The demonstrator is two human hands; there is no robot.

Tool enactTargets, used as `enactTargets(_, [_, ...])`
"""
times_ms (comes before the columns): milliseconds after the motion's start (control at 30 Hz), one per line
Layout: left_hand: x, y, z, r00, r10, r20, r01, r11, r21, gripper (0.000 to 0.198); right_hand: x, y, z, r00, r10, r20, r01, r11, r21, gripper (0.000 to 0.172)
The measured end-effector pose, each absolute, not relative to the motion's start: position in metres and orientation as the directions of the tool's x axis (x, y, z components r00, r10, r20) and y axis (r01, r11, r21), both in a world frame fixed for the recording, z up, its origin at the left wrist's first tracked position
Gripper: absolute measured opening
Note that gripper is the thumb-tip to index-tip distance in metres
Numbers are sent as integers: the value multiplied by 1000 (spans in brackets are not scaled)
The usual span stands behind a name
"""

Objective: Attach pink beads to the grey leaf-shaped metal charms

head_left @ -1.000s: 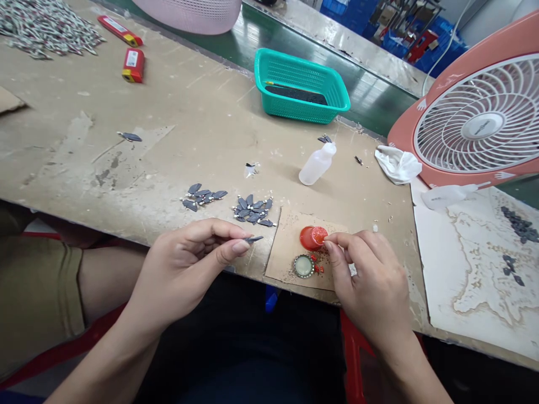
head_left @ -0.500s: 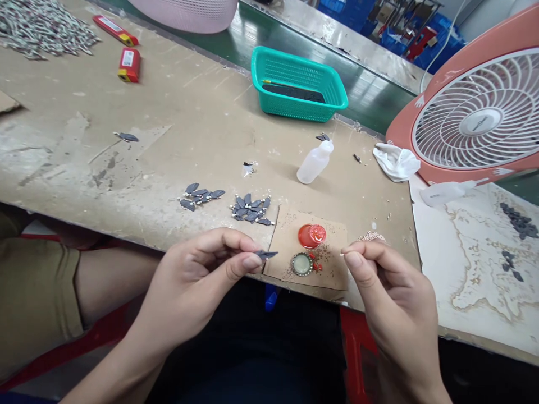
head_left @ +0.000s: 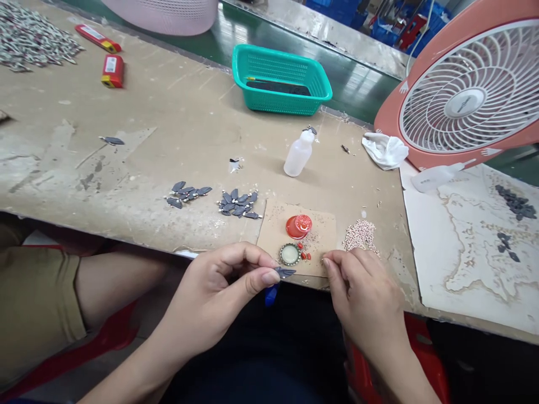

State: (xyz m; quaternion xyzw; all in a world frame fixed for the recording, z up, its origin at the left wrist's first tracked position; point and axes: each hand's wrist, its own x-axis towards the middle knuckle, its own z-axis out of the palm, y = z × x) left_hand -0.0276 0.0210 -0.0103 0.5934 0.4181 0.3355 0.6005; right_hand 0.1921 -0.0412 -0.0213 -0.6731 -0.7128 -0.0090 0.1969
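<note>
My left hand (head_left: 225, 292) pinches a small dark leaf-shaped piece (head_left: 286, 272) between thumb and forefinger, just off the table's front edge. My right hand (head_left: 364, 294) has its fingers pinched together at the edge of a brown card square (head_left: 324, 224); whatever sits in the pinch is too small to make out. On the card stand a red cap (head_left: 298, 225) and a round metal cap (head_left: 290, 254) with red bits beside it. A heap of tiny pale beads (head_left: 359, 234) lies right of the card. Two clusters of dark leaf pieces (head_left: 238, 205) lie to the left.
A teal basket (head_left: 280, 84) and a small plastic bottle (head_left: 298, 154) stand further back. A pink fan (head_left: 467, 95) and a crumpled white cloth (head_left: 385, 150) are at the right. Two red lighters (head_left: 112, 70) and a heap of small parts (head_left: 29, 36) lie at far left.
The view has shifted down and right. My right hand left the red cap, lifted, then came down to the card's front edge. My left hand moved right with the leaf piece.
</note>
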Motion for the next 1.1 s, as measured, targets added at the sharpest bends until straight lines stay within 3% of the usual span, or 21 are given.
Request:
enactTargets(100, [-25, 18, -9, 424, 900, -103, 95, 68, 993, 8, 193, -43, -17, 0, 948, 317, 942, 107, -318, 9])
enactTargets(267, [-18, 14, -5, 435, 892, -125, 111, 85, 990, 6, 181, -55, 2, 250, 923, 291, 676, 49, -736, 5])
enactTargets(367, [-13, 11, -2, 445, 885, -138, 123, 93, 988, 7, 166, -62, 7, 339, 908, 245, 480, 57, -875, 6])
enactTargets(567, [-7, 7, 0, 459, 882, -102, 104, 60, 993, 8, 151, -63, 4, 264, 908, 326, 477, 171, -862, 13])
enactTargets(1100, [-3, -1, -1, 446, 894, 44, 139, -117, 983, 15, 158, -66, 2, 183, 915, 360, 588, 191, -786, 12])
